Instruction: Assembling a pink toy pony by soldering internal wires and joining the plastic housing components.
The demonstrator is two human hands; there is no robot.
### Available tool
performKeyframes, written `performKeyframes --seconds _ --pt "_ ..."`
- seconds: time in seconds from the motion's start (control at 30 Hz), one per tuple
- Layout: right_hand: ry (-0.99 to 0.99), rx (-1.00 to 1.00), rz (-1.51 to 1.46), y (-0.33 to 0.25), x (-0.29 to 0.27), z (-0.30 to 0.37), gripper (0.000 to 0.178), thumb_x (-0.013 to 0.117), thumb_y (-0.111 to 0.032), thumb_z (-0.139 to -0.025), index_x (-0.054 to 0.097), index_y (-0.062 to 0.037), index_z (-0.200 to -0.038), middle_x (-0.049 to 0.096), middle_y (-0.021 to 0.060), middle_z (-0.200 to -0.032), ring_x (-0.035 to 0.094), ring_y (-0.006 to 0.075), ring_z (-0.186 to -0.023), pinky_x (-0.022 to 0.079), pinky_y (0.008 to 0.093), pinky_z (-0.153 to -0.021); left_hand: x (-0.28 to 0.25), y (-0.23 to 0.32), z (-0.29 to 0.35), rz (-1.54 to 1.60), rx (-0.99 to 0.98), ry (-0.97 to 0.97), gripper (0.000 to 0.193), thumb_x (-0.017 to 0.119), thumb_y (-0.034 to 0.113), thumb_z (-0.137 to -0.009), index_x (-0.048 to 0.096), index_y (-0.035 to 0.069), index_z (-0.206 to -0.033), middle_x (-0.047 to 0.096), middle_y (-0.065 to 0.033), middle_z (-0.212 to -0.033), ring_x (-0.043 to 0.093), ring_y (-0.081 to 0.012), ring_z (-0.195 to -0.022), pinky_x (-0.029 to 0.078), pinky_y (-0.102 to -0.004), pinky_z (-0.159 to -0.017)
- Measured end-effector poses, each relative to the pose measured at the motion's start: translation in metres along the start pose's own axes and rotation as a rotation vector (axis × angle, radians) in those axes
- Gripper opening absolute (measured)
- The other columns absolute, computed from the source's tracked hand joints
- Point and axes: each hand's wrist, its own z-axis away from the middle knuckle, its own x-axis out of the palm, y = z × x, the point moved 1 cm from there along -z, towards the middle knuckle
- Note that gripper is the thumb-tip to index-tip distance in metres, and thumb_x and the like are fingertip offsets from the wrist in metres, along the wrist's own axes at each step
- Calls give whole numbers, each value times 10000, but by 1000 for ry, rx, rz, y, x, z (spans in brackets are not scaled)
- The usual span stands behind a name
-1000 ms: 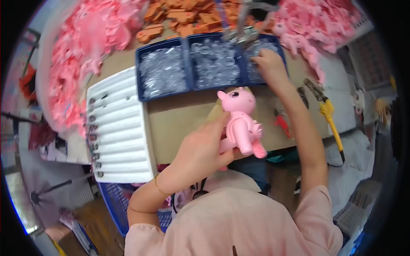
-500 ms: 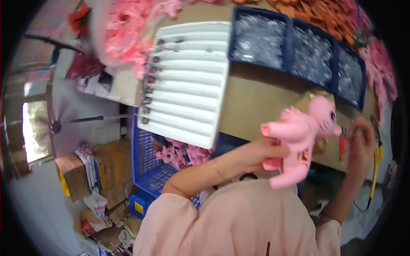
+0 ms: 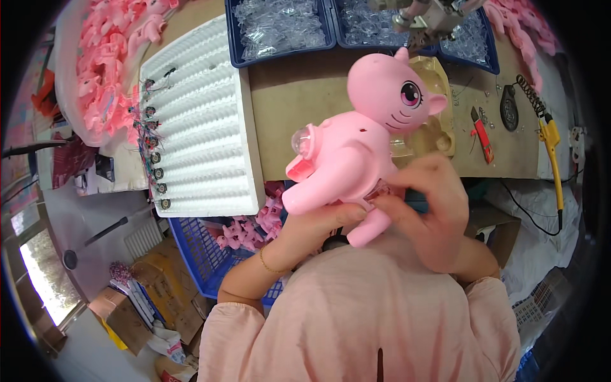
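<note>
A large pink toy pony (image 3: 344, 149) with a big purple eye lies on its side above my lap, its head toward the far right. My left hand (image 3: 318, 223) is closed round its lower body and legs, with the thumb on a leg. A clear dome (image 3: 300, 140) sits in a pink part at its rear. My right hand (image 3: 433, 207) touches a cut-out in the pony's body, thumb and fingers bent together at its edge. Reddish and shiny bits show in that opening. Whatever the right fingertips pinch is too small to make out.
White ribbed foam tray (image 3: 249, 140) on the left, with wired round parts along its edge. Blue bins (image 3: 283, 54) of clear pieces stand behind, under a metal fixture (image 3: 426, 19). Right: a tan tray (image 3: 439, 83), red-handled cutters (image 3: 482, 140), a yellow driver (image 3: 550, 137). Blue crate (image 3: 197, 254) below.
The pony has moved left and up in view, turning to show its side. My right hand has come in from the far right to the opening. The whole view has shifted.
</note>
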Motion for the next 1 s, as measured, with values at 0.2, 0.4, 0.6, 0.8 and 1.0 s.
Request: performKeyframes --seconds 0.2,0.4,0.6,0.8,1.0 --pt "-172 626 -968 13 21 7 762 770 -96 -716 326 11 -1326 424 121 -1295 446 204 -1185 374 341 -986 -19 -15 4 -192 22 -48 1091 846 377 -594 171 82 -1399 373 -90 -1347 428 -253 -1215 376 -395 -1023" --pt "-183 700 -1050 5 16 3 692 778 -107 -714 401 34 -1277 484 112 -1250 463 196 -1171 391 340 -980 -10 -4 8 -450 -20 -76 1007 826 340 -632 221 79 -1393 339 -95 -1375 317 -242 -1288 272 -390 -1080" --pt "-41 723 -1151 29 -15 -12 565 642 -199 -848 372 -10 -1306 480 126 -1250 518 224 -1109 441 367 -926 -2 18 -5 -1026 271 -57 426 711 178 -701 545 48 -1071 581 -101 -997 533 -202 -1052 455 -319 -857" --pt "190 -14 -368 20 -39 -27 489 326 -411 -972 559 17 -928 567 166 -891 585 263 -887 476 370 -823 -8 8 -15 -1233 489 -54 492 755 267 -572 592 55 -985 625 -136 -1047 609 -300 -902 446 -407 -791" --pt "201 -152 -363 20 -38 -37 505 279 -319 -992 589 32 -804 573 191 -928 602 267 -784 497 377 -717 -16 -23 6 -1205 220 -142 435 581 232 -844 449 54 -1218 569 -47 -1059 505 -171 -1058 411 -301 -909"
